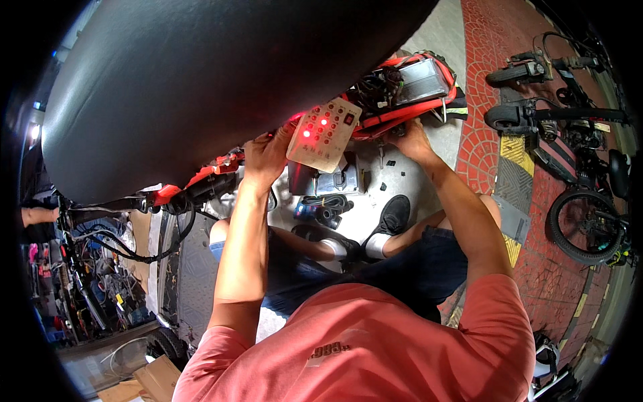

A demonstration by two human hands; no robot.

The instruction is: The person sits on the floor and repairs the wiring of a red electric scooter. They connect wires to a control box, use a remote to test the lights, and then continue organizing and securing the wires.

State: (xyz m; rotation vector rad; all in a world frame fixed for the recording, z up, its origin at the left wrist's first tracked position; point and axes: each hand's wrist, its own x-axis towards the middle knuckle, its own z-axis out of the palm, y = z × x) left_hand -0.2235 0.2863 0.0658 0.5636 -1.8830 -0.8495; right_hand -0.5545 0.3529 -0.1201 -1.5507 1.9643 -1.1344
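Observation:
A beige tester panel (324, 137) with rows of small lights, two glowing red, and a dark switch tilts in front of the scooter's red frame (412, 110). My left hand (268, 155) is closed on its left edge, the fingertips partly hidden. Under the red frame, my right hand (410, 141) has its fingers curled in; what they grip is hidden. Above the frame sit a silver finned controller box (422, 82) and a tangle of dark wires (378, 88). A large black seat (221, 87) covers the upper left.
Between my feet and the scooter lie a silver box (340, 179), coiled black cable (326, 202) and small dark scraps (384, 187). Parked scooters (556, 117) and a wheel (585, 226) stand right. Another person's hand (40, 216) shows far left, near a black cable (144, 256).

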